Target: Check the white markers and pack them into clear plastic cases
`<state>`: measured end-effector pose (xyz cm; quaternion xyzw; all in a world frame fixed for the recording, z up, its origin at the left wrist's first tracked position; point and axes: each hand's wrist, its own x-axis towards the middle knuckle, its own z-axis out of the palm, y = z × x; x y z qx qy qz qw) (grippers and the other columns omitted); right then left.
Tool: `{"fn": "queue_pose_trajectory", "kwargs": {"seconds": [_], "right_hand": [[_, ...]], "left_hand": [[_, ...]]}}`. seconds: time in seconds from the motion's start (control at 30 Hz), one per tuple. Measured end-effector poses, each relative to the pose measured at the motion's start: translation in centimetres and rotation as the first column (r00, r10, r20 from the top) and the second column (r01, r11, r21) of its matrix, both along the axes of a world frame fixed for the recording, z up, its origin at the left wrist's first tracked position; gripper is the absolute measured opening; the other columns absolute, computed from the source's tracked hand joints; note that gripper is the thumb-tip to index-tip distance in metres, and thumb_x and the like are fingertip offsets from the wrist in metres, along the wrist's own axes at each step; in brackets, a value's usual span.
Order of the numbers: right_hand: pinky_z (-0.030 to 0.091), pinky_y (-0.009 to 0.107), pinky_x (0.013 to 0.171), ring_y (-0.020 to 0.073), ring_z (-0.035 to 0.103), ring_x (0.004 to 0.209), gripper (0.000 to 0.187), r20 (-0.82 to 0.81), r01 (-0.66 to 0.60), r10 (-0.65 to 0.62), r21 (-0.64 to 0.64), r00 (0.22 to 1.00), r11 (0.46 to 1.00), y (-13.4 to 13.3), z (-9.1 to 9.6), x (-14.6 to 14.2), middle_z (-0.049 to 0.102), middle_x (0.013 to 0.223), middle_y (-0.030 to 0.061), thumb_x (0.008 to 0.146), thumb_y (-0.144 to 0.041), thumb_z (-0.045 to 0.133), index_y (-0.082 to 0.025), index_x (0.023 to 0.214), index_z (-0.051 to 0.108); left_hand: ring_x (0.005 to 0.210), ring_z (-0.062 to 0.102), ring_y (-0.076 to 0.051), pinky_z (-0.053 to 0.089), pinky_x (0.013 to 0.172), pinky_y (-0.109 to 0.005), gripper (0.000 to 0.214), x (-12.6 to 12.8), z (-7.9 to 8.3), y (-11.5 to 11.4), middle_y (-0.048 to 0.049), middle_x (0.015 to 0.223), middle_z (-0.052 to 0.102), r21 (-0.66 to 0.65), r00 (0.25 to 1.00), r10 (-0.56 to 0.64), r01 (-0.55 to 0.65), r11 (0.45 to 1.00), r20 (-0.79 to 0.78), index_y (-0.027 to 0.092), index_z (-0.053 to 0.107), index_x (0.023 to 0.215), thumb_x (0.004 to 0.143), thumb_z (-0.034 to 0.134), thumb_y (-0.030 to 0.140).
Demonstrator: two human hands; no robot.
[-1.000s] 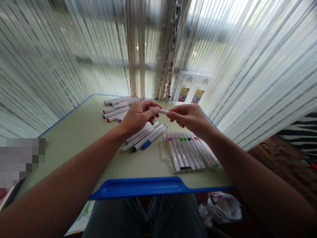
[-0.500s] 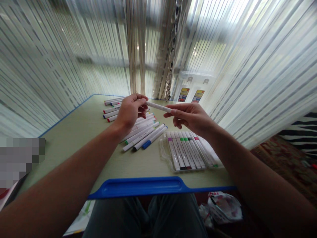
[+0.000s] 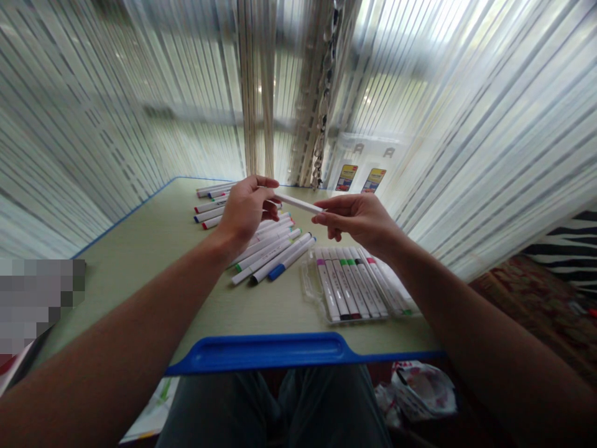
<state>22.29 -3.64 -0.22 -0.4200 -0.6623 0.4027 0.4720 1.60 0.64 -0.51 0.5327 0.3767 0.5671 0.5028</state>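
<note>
A white marker (image 3: 298, 202) is held in the air above the table, tilted slightly down to the right. My left hand (image 3: 246, 208) pinches its left end, and my right hand (image 3: 357, 214) pinches its right end; the fingers hide both tips. Under and beside my left hand lie several loose white markers (image 3: 275, 255) with coloured ends. Below my right hand, a clear plastic case (image 3: 308, 289) holds a row of white markers (image 3: 352, 286) with purple, green, black and red bands.
The pale table (image 3: 140, 249) has a blue edge with a moulded groove (image 3: 268, 351) at the front. A clear package (image 3: 368, 152) with two yellow labels stands at the back against string curtains (image 3: 196, 81). A plastic bag (image 3: 424, 389) lies below the table at right.
Both hands keep nearly the same place with the marker between them. The fingers of my right hand have shifted a little on its end, and the marker appears slightly turned.
</note>
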Motion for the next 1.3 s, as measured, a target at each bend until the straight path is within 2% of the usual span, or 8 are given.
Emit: {"fn": "queue_pose_trajectory", "kwargs": {"seconds": [0.23,0.37,0.47,0.57,0.7,0.77,1.1,1.3], "right_hand": [[0.047,0.024,0.042,0.0102,0.058,0.047,0.035,0.076,0.047,-0.052,0.066,0.996,0.997,0.3,-0.3,0.2,0.069,0.062,0.0030,0.073,-0.034,0.083,-0.010,0.098,0.078],[0.048,0.025,0.046,0.0112,0.060,0.050,0.027,0.266,0.071,-0.110,0.150,0.958,0.986,0.5,-0.7,0.4,0.069,0.064,0.0037,0.078,-0.034,0.079,-0.012,0.093,0.079],[0.048,0.026,0.050,0.0122,0.062,0.052,0.023,0.381,0.080,-0.159,0.214,0.911,0.974,0.5,-0.8,0.5,0.071,0.065,0.0040,0.080,-0.033,0.075,-0.013,0.091,0.079],[0.046,0.026,0.052,0.0120,0.061,0.052,0.020,0.457,0.086,-0.201,0.260,0.867,0.962,0.3,-0.7,0.5,0.071,0.066,0.0037,0.080,-0.030,0.074,-0.014,0.090,0.080],[0.044,0.024,0.052,0.0119,0.060,0.054,0.019,0.480,0.059,-0.202,0.296,0.853,0.953,0.2,-0.6,0.5,0.073,0.071,0.0047,0.079,-0.027,0.072,-0.014,0.090,0.080],[0.045,0.024,0.053,0.0123,0.061,0.056,0.019,0.481,0.027,-0.171,0.292,0.860,0.956,0.2,-0.6,0.5,0.074,0.073,0.0047,0.079,-0.025,0.071,-0.015,0.091,0.080],[0.042,0.023,0.052,0.0126,0.059,0.055,0.018,0.521,-0.030,-0.127,0.283,0.844,0.959,0.3,-0.7,0.5,0.071,0.065,0.0020,0.080,-0.025,0.069,-0.017,0.091,0.081],[0.041,0.023,0.054,0.0121,0.059,0.055,0.016,0.527,-0.036,-0.129,0.292,0.840,0.956,0.2,-0.6,0.5,0.070,0.065,0.0015,0.080,-0.024,0.069,-0.016,0.088,0.080]], "left_hand": [[0.060,0.060,-0.010,0.053,0.057,-0.025,0.019,0.2,0.2,-0.3,-0.0014,0.076,0.063,0.055,0.995,-0.060,0.056,0.997,0.086,0.015,0.060,0.094,0.079,0.056,0.005],[0.061,0.060,-0.009,0.055,0.063,-0.025,0.013,0.2,0.3,-0.6,-0.0035,0.087,0.070,0.150,0.995,-0.089,0.082,0.985,0.044,0.017,0.064,0.097,0.084,0.066,0.015],[0.061,0.060,-0.009,0.054,0.062,-0.025,0.018,0.1,0.4,-1.1,-0.0056,0.092,0.073,0.205,0.991,-0.134,0.135,0.969,-0.018,0.018,0.069,0.094,0.079,0.076,0.026],[0.067,0.063,-0.011,0.053,0.061,-0.025,0.026,0.0,0.4,-1.7,-0.0075,0.093,0.074,0.237,0.963,-0.242,0.265,0.935,-0.122,0.016,0.073,0.089,0.070,0.084,0.029],[0.080,0.069,-0.017,0.056,0.070,-0.028,0.026,0.2,0.1,-2.5,-0.0080,0.091,0.075,0.192,0.849,-0.462,0.513,0.837,-0.257,0.016,0.075,0.084,0.063,0.088,0.023],[0.086,0.070,-0.019,0.057,0.073,-0.030,0.023,0.3,0.0,-2.7,-0.0078,0.090,0.074,0.166,0.804,-0.522,0.578,0.799,-0.285,0.016,0.075,0.082,0.063,0.088,0.021],[0.087,0.071,-0.021,0.059,0.075,-0.032,0.023,0.4,0.1,-2.9,-0.0064,0.085,0.073,0.150,0.793,-0.539,0.592,0.792,-0.283,0.017,0.074,0.080,0.062,0.088,0.022],[0.087,0.071,-0.019,0.059,0.077,-0.032,0.022,0.4,0.1,-2.9,-0.0077,0.092,0.074,0.148,0.799,-0.537,0.586,0.797,-0.270,0.017,0.074,0.080,0.063,0.088,0.021]]}}
